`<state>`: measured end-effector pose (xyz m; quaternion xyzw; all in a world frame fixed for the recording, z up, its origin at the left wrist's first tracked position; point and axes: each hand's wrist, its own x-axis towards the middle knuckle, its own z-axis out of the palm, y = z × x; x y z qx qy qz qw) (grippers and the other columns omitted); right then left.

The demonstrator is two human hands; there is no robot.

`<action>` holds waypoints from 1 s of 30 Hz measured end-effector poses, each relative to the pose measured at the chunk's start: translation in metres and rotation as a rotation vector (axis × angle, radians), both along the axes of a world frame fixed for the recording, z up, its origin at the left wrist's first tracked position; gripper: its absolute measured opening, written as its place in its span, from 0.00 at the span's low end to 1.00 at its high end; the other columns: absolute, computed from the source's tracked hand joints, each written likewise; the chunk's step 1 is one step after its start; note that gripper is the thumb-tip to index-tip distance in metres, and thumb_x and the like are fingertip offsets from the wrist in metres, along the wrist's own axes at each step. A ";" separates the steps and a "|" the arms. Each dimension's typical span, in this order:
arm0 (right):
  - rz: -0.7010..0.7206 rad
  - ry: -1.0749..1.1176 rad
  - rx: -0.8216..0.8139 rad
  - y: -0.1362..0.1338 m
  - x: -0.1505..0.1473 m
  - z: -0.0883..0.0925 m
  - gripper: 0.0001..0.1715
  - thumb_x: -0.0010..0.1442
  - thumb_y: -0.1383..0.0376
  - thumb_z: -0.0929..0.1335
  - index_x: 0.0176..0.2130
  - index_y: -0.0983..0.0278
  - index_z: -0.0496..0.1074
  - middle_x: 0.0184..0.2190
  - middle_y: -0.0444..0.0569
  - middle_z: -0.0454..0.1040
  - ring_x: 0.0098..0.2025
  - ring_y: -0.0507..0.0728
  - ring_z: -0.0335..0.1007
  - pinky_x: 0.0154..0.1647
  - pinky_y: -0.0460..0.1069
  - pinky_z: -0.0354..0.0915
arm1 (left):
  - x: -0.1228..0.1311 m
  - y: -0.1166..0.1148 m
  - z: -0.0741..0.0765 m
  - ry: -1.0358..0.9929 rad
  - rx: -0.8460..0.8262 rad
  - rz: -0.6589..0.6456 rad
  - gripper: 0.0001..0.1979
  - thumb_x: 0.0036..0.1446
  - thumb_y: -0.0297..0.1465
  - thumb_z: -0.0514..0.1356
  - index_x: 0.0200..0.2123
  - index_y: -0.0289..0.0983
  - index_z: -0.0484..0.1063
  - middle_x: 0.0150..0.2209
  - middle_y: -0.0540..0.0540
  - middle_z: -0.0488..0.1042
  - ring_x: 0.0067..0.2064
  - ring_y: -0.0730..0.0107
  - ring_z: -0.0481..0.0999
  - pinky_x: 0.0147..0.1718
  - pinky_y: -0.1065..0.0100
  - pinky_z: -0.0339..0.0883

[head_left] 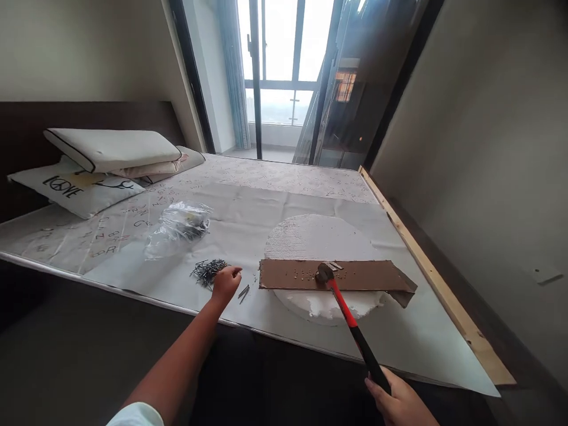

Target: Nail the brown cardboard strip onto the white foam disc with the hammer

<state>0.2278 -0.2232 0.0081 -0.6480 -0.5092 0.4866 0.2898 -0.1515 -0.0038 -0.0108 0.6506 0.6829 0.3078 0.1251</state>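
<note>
My right hand [394, 396] is wrapped round the black end of a hammer [344, 305] with a red and black handle. The hammer's dark head rests on a brown board [284, 275], among rows of small nail heads. Under the board lies a round white foam slab [319, 236] with a rough, broken front. At the right edge of a heap of loose nails [207, 271] is my left hand [227, 281], its fingers curled together; whatever they may hold is hidden. A few single nails [244, 292] lie just right of that hand.
A clear plastic bag [180, 228] with dark contents sits behind the nail heap. White sheeting [239, 207] covers part of the mattress. Pillows [115, 151] are stacked at the left by the headboard. A wooden plank [426, 266] runs along the right side, near the wall.
</note>
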 end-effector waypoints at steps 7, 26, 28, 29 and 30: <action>0.016 0.090 -0.013 -0.001 0.001 -0.018 0.26 0.54 0.46 0.64 0.38 0.64 0.74 0.38 0.54 0.78 0.44 0.64 0.71 0.47 0.53 0.64 | -0.016 -0.010 -0.037 0.368 -0.364 -0.109 0.12 0.53 0.29 0.54 0.35 0.38 0.77 0.40 0.45 0.78 0.43 0.68 0.73 0.40 0.73 0.61; -0.125 0.184 -0.047 0.005 -0.007 0.001 0.16 0.53 0.54 0.66 0.34 0.64 0.74 0.16 0.42 0.67 0.26 0.57 0.70 0.32 0.49 0.67 | 0.027 0.016 -0.024 0.833 -0.512 -0.180 0.13 0.51 0.24 0.51 0.35 0.32 0.76 0.41 0.32 0.75 0.43 0.54 0.75 0.37 0.63 0.65; -0.133 0.216 -0.046 0.006 -0.007 0.005 0.16 0.53 0.55 0.67 0.35 0.64 0.74 0.15 0.41 0.66 0.23 0.56 0.69 0.30 0.48 0.67 | 0.026 0.020 -0.022 0.815 -0.507 -0.147 0.12 0.52 0.27 0.52 0.34 0.32 0.75 0.41 0.33 0.76 0.42 0.55 0.76 0.36 0.64 0.65; -0.137 0.230 -0.044 0.006 -0.007 0.007 0.16 0.53 0.55 0.67 0.34 0.64 0.74 0.15 0.40 0.65 0.22 0.55 0.68 0.28 0.48 0.66 | 0.023 0.022 -0.020 0.785 -0.495 -0.113 0.12 0.52 0.28 0.52 0.33 0.33 0.75 0.40 0.33 0.76 0.42 0.55 0.76 0.35 0.64 0.65; -0.141 0.243 -0.042 0.006 -0.006 0.009 0.15 0.53 0.55 0.67 0.33 0.64 0.74 0.15 0.40 0.64 0.21 0.54 0.66 0.27 0.48 0.65 | 0.018 0.024 -0.017 0.744 -0.471 -0.071 0.11 0.52 0.30 0.52 0.32 0.33 0.74 0.39 0.34 0.76 0.41 0.55 0.76 0.35 0.65 0.65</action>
